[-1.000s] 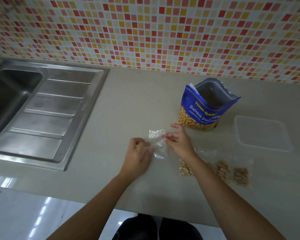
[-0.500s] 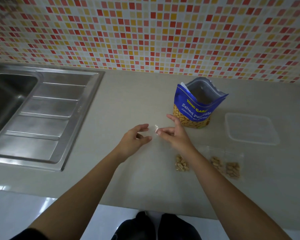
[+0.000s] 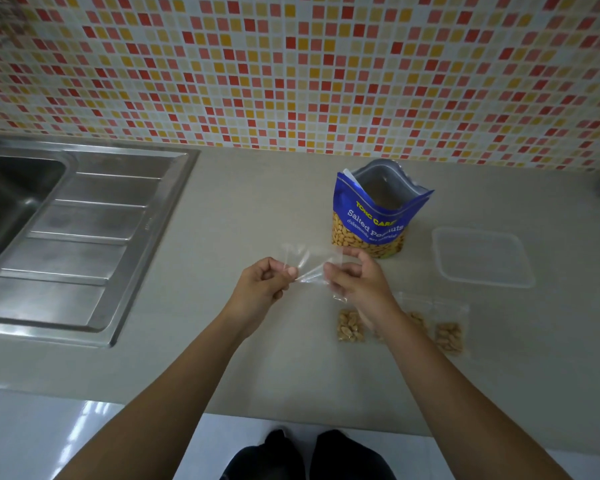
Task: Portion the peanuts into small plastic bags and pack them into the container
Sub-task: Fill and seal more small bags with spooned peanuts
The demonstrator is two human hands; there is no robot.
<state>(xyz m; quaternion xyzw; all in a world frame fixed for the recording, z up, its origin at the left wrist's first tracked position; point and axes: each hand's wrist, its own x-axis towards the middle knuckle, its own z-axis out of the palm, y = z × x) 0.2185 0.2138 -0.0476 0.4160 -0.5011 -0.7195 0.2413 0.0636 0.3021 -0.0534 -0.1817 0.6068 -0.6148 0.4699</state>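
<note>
— Mosaic wall of red, orange and yellow tiles at the back, pale bench below. Steel sink at far left?
— Yes, set into the bench. Blue peanut pouch upright, mouth open, near the wall; clear container a little apart on its right.
— Grip?
— Left hand and right hand each pinching one side of a clear small plastic bag, held above the bench in front of the pouch.
— Portions done?
— Three filled bags flat in a row near the front edge, middle one partly hidden under the right forearm.
</note>
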